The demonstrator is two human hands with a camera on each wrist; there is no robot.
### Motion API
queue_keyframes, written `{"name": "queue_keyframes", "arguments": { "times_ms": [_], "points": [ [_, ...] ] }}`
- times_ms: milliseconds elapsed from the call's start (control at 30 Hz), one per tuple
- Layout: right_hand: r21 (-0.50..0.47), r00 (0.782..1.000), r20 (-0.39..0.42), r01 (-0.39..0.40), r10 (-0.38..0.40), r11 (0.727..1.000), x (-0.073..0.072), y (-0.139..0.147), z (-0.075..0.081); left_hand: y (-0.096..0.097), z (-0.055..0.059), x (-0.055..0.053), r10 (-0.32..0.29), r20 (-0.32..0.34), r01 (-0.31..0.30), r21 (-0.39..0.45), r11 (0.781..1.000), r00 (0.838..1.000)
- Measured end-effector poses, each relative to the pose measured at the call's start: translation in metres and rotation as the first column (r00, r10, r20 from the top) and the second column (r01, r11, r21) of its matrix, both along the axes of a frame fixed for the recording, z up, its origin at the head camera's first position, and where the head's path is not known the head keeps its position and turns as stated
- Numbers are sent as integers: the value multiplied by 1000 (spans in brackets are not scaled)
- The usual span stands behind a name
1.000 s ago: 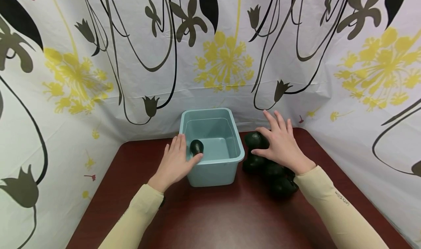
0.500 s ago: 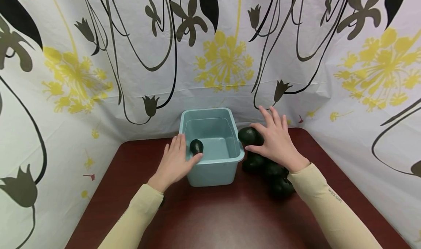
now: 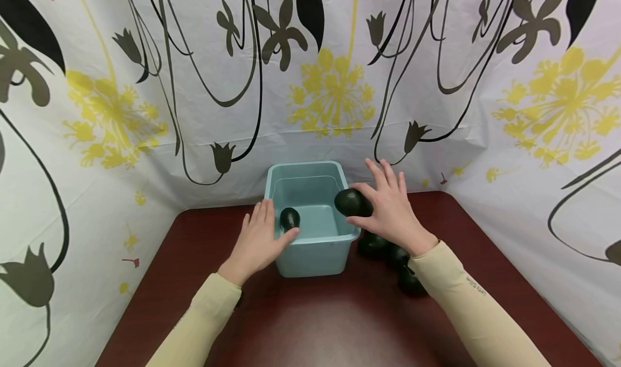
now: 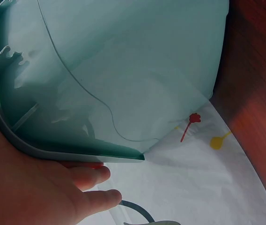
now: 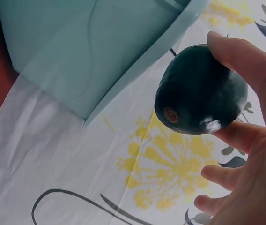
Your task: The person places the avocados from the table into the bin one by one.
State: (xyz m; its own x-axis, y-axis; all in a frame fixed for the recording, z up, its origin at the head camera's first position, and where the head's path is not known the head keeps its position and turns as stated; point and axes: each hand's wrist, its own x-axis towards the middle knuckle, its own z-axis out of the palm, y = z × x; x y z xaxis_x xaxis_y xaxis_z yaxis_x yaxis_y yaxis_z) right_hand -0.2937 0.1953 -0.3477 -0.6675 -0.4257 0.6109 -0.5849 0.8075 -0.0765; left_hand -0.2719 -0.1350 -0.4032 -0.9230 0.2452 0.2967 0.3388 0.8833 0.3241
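Flowered cloth (image 3: 315,103) hangs behind the dark-red table (image 3: 315,324). Straight-fingered left hand (image 3: 259,243) rests against the light-blue plastic bin (image 3: 312,259), probably for steadying it, with one avocado (image 3: 290,218) inside. Right hand (image 3: 390,210) pinches a second avocado (image 3: 350,202) near the right rim; other avocados (image 3: 372,247) lie beside

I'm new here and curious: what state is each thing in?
Blue bin: upright, open-topped, on the table.
Left hand: against the bin's rim, fingers straight.
Right hand: gripping the held avocado.
Held avocado: off the table.
Inner avocado: lying in the bin.
Other avocados: grouped on the table, partly hidden.
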Motion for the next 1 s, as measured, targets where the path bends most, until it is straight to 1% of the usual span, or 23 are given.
{"name": "queue_keyframes", "arguments": {
  "times_ms": [333,600,867,1000],
  "points": [
    [26,998,56,4,-6,1000,-5,-11,-5,2,-2,-1,5,2,-5,-11,1000,1000],
    [27,998,61,-13,12,1000,-9,-21,-4,1,-1,-1,4,-2,-4,-8,1000,1000],
    [71,997,64,-36,32,997,-8,-34,-5,0,-2,-2,7,-2,-8,-9,1000,1000],
    [96,995,90,-47,38,994,-9,-39,-7,0,-2,-2,7,-2,-7,-8,1000,1000]
  ]
}}
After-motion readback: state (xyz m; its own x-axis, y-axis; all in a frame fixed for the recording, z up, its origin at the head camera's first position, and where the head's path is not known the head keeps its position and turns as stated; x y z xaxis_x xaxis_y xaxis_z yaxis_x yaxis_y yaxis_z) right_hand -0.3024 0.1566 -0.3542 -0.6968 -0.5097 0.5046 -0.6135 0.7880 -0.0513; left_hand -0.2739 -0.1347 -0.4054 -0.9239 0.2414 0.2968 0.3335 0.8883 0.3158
